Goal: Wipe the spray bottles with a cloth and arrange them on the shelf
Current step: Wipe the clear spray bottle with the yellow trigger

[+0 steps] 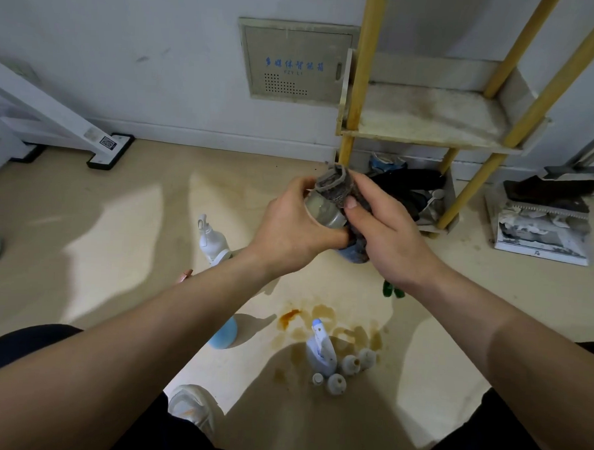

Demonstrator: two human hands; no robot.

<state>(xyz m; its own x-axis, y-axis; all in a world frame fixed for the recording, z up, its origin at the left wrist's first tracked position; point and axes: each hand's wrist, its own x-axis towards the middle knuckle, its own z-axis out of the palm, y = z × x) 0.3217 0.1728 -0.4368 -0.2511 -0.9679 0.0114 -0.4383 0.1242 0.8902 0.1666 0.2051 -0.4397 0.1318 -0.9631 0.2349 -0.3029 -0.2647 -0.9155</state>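
Held bottle: a small cloudy spray bottle, lifted in the air in front of the shelf. It is tilted, and its top end is hidden under the cloth.
Cloth: a coarse grey cloth wrapped over the bottle's upper part, with more of it bunched below the right palm.
Left hand: the left hand has its fingers and thumb curled round the bottle's lower body.
Right hand: the right hand pinches the cloth onto the bottle, thumb pressed flat on the fabric.
Step in hand: wiping this bottle, probably its head and shoulder.
Doing it well: keep the left grip firm and low, twist the bottle inside the cloth rather than scrubbing, work from the top down, and stay off the trigger so nothing sprays.
Contents of held bottle: the wall looks murky and I cannot tell any fill level.
Bottles waiting: all stand on the floor. They are a white trigger bottle, a blue bottle partly behind the left forearm, a white bottle with a blue tip, and a cluster of small bottles just beside it. Their contents are too small to judge.
Shelf: a yellow-posted shelf. Its stained middle tier carries no bottle, so the arranging seems not yet begun.
Lower tier: dark bundled things that I cannot identify.
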